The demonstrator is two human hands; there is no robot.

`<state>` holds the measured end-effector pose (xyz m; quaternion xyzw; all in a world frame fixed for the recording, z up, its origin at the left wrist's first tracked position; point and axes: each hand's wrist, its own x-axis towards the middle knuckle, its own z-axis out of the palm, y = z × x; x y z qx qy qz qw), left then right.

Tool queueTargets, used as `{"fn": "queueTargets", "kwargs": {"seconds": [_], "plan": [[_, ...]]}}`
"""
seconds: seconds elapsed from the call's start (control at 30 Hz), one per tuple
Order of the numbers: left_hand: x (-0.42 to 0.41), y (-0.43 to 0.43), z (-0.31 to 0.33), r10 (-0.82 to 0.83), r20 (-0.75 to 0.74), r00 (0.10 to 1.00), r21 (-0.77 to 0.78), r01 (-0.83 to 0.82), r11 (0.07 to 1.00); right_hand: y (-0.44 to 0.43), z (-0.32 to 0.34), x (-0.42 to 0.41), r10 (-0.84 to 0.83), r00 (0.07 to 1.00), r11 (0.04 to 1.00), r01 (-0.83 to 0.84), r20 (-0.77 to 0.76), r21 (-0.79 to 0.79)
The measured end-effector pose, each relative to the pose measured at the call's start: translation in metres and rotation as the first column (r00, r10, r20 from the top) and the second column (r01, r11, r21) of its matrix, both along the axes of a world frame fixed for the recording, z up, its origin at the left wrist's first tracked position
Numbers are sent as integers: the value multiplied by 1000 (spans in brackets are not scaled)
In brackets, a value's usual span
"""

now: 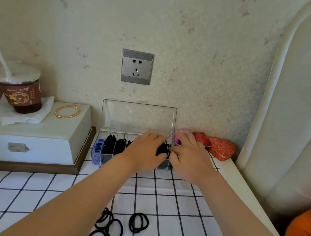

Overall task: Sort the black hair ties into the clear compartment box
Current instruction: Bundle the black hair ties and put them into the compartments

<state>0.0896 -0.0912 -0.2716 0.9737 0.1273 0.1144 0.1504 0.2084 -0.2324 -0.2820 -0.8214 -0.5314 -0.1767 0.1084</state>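
Your left hand (145, 152) lies flat with straight fingers over the right end of the clear box (105, 157), and your right hand (191, 159) sits just beside it, fingers stretched forward. One bunch of black hair ties (163, 149) shows in the gap between the two hands, inside the box. Your right thumb meets that bunch, but you cannot tell whether it pinches a tie. Left of your left hand, two compartments hold more black ties (110, 143), and the end compartment holds blue ones (97, 147). The open lid (138, 117) stands just beyond your fingertips, against the wall. Nearer you than both hands, under your forearms, two clumps of loose ties lie on the checked cloth (177, 211): at least four in the left clump (107, 229) and at least two in the right clump (138, 222); overlaps hide the exact count. A pink thing (177, 140) touches your right fingertips, with two red boxes (221, 149) further right. Far left stand one white case (28, 136), gold bangles (67, 111) and one cup (18, 90).
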Motion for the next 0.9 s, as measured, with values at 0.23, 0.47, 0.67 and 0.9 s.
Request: {"fn": "queueTargets", "kwargs": {"seconds": [0.23,0.47,0.67,0.9], "plan": [[2,-4,-4,8,-48,999,172,0,985,5,8,-7,-43,996,997,37,-77,-72],[10,-3,4,23,-141,990,145,-2,989,4,13,-7,-51,989,995,38,-137,-96],[-4,-4,2,9,36,999,55,-11,998,-2,18,-6,-41,977,998,31,-210,-49],[-40,-9,14,-20,243,970,59,5,998,-12,38,-46,112,933,990,-76,-342,119]]}}
